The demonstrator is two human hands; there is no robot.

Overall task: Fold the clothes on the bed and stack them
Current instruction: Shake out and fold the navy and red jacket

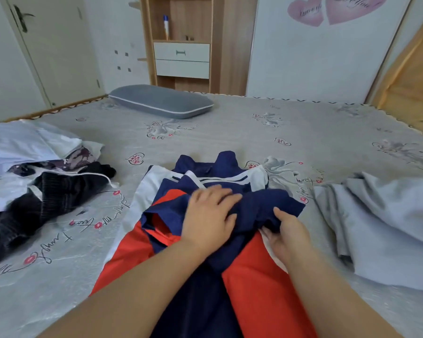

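1. The jacket [205, 215], navy, red and white, lies near the middle of the bed [303, 132].
2. The left hand [209, 215] presses flat on it; the right hand [287, 232] pinches its navy fold.
3. A clothes pile [34, 176] lies left, a grey sheet [381, 220] right, a pillow [160, 101] far.

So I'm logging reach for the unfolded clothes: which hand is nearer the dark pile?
Left. The left hand rests flat on the navy-and-red garment, toward the dark pile; the right hand grips the garment's far edge.
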